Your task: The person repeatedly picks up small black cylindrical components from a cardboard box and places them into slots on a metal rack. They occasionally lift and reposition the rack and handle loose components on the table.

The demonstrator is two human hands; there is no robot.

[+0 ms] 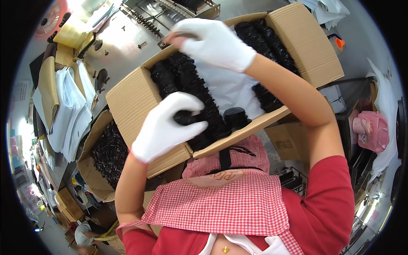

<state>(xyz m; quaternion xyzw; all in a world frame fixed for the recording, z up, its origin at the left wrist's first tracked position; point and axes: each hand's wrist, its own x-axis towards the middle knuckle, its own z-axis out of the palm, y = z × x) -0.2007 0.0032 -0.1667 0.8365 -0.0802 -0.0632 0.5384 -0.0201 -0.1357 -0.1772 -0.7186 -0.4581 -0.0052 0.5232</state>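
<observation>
An open cardboard box [238,138] in front of me holds rows of stacked black ridged parts [199,95] along its left and right sides. Over the left rows hovers my left hand [168,123], white-gloved, its thumb and fingers curved apart around a gap where black parts show. My right hand [212,44], also gloved, reaches across to the box's far left edge. Its fingertips are bent together and slightly blurred; whatever they hold cannot be made out. White paper [231,87] lines the middle of the box. A short black round stack [236,117] stands at its near wall.
A second carton [95,161] of loose small black pieces stands lower left. Beyond the box, a metal table [121,40] carries a screw-like rod [144,19] and scattered small parts. White sheets [70,110] lie at left. A pink bag [372,129] sits far right.
</observation>
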